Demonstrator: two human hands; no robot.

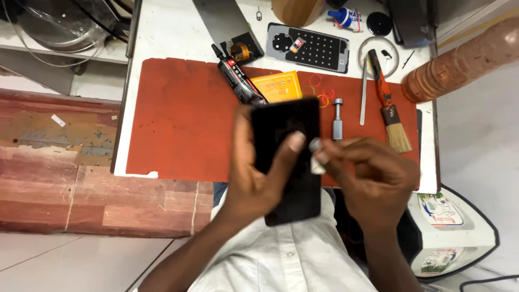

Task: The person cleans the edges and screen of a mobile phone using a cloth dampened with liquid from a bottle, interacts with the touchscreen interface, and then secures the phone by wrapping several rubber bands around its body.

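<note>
Even, bright light fell from above; shadows stayed soft, the fingertips were slightly motion-blurred, and the frame edges bowed outward.

Red work mat (178,124) on a white table (162,32). On the mat: black glue tube (239,81), orange card (278,86), loose rubber bands (323,96), small metal cylinder tool (338,119), brush with orange handle (388,105). Beyond the mat: grey perforated phone back panel (311,47), thin metal spatula (364,92), blue-capped bottle (346,18)
</note>
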